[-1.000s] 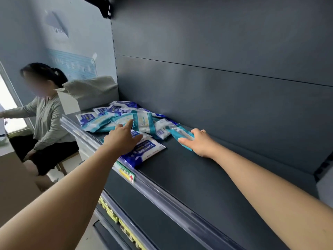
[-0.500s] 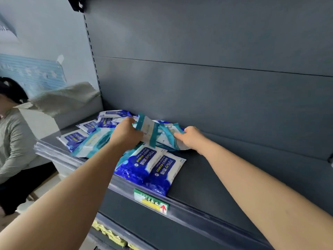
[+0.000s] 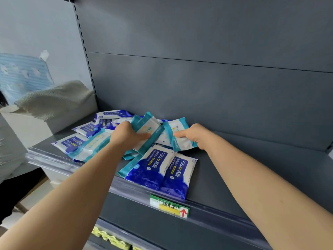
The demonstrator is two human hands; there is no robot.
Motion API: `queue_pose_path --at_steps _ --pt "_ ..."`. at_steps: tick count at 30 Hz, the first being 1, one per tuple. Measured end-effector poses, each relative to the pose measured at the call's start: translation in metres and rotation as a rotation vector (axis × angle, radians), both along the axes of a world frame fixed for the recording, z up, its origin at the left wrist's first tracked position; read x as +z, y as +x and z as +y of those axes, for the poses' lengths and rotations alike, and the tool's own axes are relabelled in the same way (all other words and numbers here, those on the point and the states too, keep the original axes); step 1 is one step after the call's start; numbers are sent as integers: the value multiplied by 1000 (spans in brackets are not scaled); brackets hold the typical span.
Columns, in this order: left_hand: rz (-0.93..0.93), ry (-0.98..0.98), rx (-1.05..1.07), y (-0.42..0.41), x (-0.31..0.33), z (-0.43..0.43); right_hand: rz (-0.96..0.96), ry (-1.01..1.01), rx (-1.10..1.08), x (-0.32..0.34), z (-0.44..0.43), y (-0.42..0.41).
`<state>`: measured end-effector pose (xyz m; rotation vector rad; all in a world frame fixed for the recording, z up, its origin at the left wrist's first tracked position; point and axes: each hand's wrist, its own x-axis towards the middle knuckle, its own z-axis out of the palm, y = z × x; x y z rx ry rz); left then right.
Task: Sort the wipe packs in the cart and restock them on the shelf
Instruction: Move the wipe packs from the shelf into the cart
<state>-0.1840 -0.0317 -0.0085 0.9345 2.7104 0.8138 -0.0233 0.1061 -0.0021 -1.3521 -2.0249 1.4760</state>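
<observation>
Two bare arms reach from the bottom of the frame to a dark grey shelf [image 3: 225,177] at centre, where wipe packs lie in a loose heap against the back panel [image 3: 198,96]. The left hand [image 3: 126,137] curls its fingers round a teal-edged pack [image 3: 148,128], which is tilted up off the pile. Just to its right, the right hand [image 3: 194,136] grips a second teal-edged pack [image 3: 177,139] by its near edge, thumb on top.

Below the hands, two dark blue packs [image 3: 149,166] marked "75% Alcohol Wipes" lie flat, side by side and touching, their lower ends reaching the shelf's front lip. More blue packs [image 3: 70,143] and another teal pack [image 3: 90,147] spread toward the left end of the shelf, overlapping one another.

A green, white and yellow price label [image 3: 169,206] with a red arrow sits in the front rail, lower centre. Yellow tags [image 3: 111,237] line a lower shelf at the bottom edge. A beige cloth [image 3: 54,100] drapes over a pale box at left.
</observation>
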Motion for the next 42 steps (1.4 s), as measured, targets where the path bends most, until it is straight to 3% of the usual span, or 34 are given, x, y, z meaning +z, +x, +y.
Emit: queue_pose_path --at_steps 6,11,16,20,25,36,42 --pt "-267 221 -54 -6 18 -13 174 -95 -113 14 -6 10" --pt "-404 97 -246 16 21 -48 227 -85 -150 24 -20 40" --pt "-270 -115 -280 34 11 -56 340 -64 -199 26 -38 68" --pt "-182 -189 -233 44 13 -53 224 -180 -152 13 -56 79" --pt "-285 -45 -197 59 7 -49 174 -89 -99 -9 -74 68" --pt "-816 358 -353 98 4 -25 495 -193 -199 -4 -60 110" --pt "-878 482 -497 162 29 9 613 -104 -287 23 -46 180"
